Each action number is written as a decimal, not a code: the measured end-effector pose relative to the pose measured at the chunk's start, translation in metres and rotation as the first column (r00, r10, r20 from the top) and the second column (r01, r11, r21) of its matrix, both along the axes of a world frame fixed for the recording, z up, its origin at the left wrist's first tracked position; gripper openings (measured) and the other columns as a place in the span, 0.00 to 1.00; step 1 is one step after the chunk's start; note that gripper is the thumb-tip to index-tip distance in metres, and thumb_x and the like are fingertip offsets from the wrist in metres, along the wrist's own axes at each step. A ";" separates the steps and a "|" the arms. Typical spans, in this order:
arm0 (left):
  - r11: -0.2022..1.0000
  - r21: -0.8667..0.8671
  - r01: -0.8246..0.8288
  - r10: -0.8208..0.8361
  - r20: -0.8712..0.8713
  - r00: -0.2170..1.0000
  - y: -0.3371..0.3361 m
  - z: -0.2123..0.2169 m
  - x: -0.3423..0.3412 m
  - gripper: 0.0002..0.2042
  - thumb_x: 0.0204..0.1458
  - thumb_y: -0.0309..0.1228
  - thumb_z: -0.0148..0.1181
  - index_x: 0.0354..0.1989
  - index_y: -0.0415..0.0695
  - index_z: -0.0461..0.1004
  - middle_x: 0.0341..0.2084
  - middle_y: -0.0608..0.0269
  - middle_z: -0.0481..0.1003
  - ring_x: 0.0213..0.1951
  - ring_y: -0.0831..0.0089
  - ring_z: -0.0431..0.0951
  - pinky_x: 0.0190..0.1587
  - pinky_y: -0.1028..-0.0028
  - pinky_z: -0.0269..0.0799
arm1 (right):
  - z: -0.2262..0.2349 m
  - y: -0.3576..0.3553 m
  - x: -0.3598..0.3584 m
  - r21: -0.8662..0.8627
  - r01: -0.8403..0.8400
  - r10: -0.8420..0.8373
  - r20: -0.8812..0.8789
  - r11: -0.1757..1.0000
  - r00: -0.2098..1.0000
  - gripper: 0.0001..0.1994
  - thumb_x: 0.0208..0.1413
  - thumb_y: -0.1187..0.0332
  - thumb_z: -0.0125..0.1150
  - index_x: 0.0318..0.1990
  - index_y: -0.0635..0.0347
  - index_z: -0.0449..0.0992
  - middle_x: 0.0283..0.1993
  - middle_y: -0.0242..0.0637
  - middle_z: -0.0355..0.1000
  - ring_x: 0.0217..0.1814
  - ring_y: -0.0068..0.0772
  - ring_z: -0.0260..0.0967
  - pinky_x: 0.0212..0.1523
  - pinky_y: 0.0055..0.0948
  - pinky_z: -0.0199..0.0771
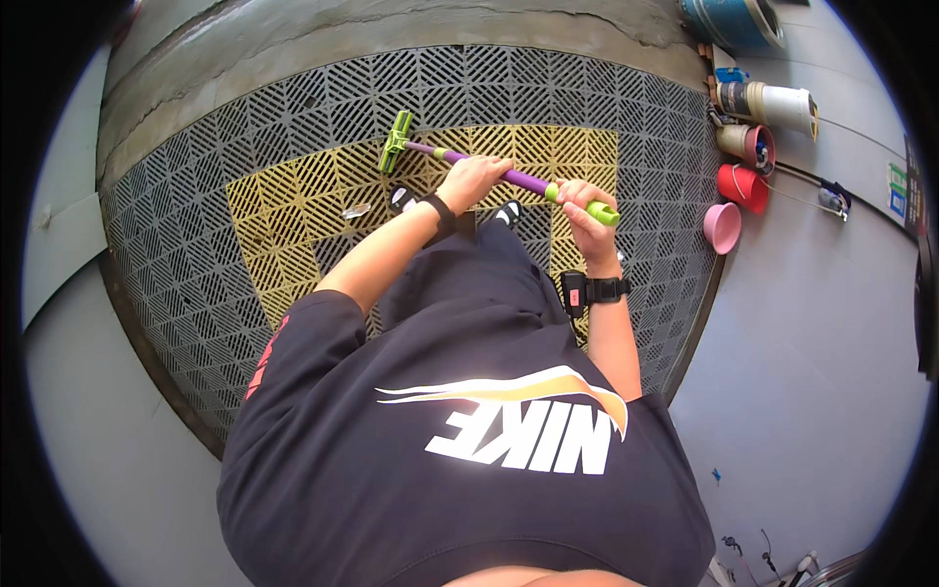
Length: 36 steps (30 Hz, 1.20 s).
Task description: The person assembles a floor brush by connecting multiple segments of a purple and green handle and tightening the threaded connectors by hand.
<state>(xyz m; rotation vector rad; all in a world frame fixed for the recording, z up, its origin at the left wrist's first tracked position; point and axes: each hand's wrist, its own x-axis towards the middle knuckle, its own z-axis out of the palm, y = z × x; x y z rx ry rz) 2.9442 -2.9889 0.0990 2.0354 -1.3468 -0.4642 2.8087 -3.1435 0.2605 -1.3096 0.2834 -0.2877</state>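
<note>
A mop (528,182) with a purple pole and green parts slants across in front of me. My left hand (472,183) is wrapped round the middle of the pole. Near the green end of the handle, my right hand (588,217) grips the pole too. The narrow green mop head (395,142) is at the far left end, over the yellow floor tiles (279,201). Whether it presses on the floor I cannot tell. Both of my wrists wear dark bands, and the right one carries a small black box.
Grey slatted tiles (176,215) surround the yellow ones, with a concrete strip beyond. Along the right wall stand a pink basin (722,228), a red bucket (742,188), a white bucket (788,110) and a blue drum (734,23). A small clear object (356,211) lies by my left foot.
</note>
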 end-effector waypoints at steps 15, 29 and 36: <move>0.996 0.053 -0.076 0.069 0.114 0.991 -0.229 -0.018 -0.154 0.08 0.58 0.32 0.59 0.43 0.49 0.72 0.31 0.61 0.79 0.36 0.61 0.83 0.36 0.62 0.77 | -0.032 -0.244 -0.150 0.014 -0.022 0.022 0.016 1.000 1.000 0.10 0.49 0.83 0.64 0.22 0.64 0.69 0.28 0.34 0.70 0.36 0.30 0.67 0.56 0.36 0.68; 0.996 -0.089 0.009 -0.031 -0.251 0.968 -0.462 0.027 -0.270 0.10 0.58 0.34 0.57 0.47 0.49 0.74 0.36 0.51 0.81 0.41 0.49 0.81 0.41 0.55 0.75 | 0.036 -0.400 -0.239 -0.294 0.008 -0.074 -0.217 0.956 0.973 0.10 0.53 0.77 0.68 0.23 0.60 0.73 0.24 0.20 0.67 0.27 0.11 0.59 0.29 0.17 0.56; 0.992 -0.094 -0.082 0.061 -0.206 0.977 -0.425 0.015 -0.245 0.08 0.57 0.31 0.56 0.45 0.51 0.72 0.32 0.54 0.81 0.36 0.52 0.81 0.38 0.54 0.75 | 0.025 -0.381 -0.204 -0.256 -0.173 0.129 -0.181 0.951 0.975 0.10 0.53 0.76 0.69 0.24 0.60 0.72 0.26 0.21 0.67 0.29 0.12 0.59 0.31 0.18 0.57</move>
